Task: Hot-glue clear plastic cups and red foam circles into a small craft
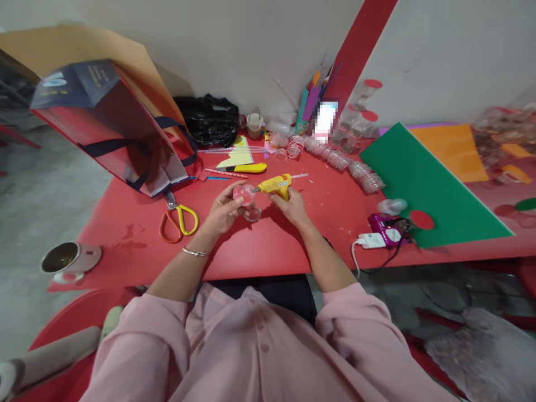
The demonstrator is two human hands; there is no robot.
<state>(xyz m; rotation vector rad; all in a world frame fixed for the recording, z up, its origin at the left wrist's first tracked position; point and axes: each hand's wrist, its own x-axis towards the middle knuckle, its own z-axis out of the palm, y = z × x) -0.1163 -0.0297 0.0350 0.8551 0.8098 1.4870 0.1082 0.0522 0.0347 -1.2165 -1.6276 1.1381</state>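
Observation:
My left hand [221,212] is closed around a small clear round cup [244,194] with a pink-red inside, held just above the red table [138,245]. My right hand [293,205] grips a yellow glue gun [274,184] whose nozzle points left and touches the cup. A second clear cup [253,213] stands on the table right below the held one, between my two hands.
Orange and yellow scissors [179,221] lie left of my hands, a yellow box cutter [247,167] behind them. A red and navy bag [109,128] stands back left. Rows of clear lids [347,164], a green sheet [422,184], a purple device with a white plug [383,231] sit right.

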